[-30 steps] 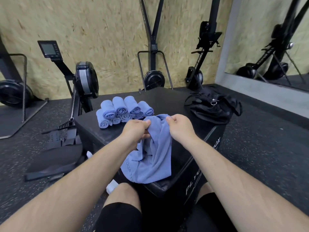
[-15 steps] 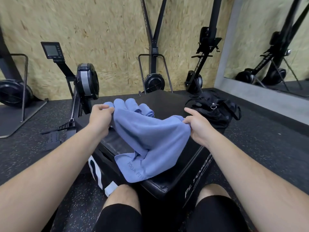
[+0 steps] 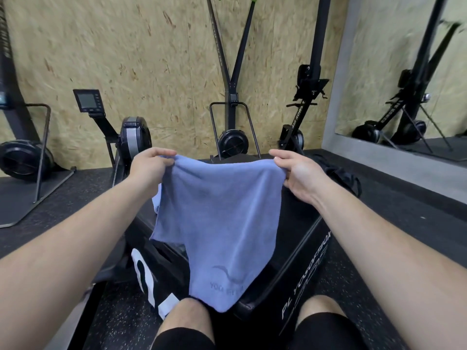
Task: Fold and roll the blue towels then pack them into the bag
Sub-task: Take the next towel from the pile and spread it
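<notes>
Change: both hands have risen and drawn apart since half a second ago, and the towel that sagged across the box then now hangs spread between them.
Left hand (image 3: pixel 149 164): pinches the towel's upper left corner, thumb and fingers curled over the edge.
Right hand (image 3: pixel 294 173): pinches the upper right corner between thumb and fingertips, with the other fingers loosely bent.
Blue towel (image 3: pixel 219 223): held in the air over the black box (image 3: pixel 307 258). Its top edge is nearly taut. The body drapes down toward the person's left knee, with a faint printed logo near the bottom. The lower left edge sits higher than the rest, so the sheet hangs unevenly.
Rolled towels: hidden behind the raised sheet. A pale sliver at its left edge may be one, but I cannot tell.
Bag (image 3: pixel 347 178): black, at the far right of the box, mostly covered by the right hand and wrist.
Step in hand: probably shaking the towel open and squaring it before the first fold.
Next move calls for: evening out the hanging edge, then either laying the sheet flat on the box or bringing the two pinched corners together, with both grips kept so the cloth does not slip.
</notes>
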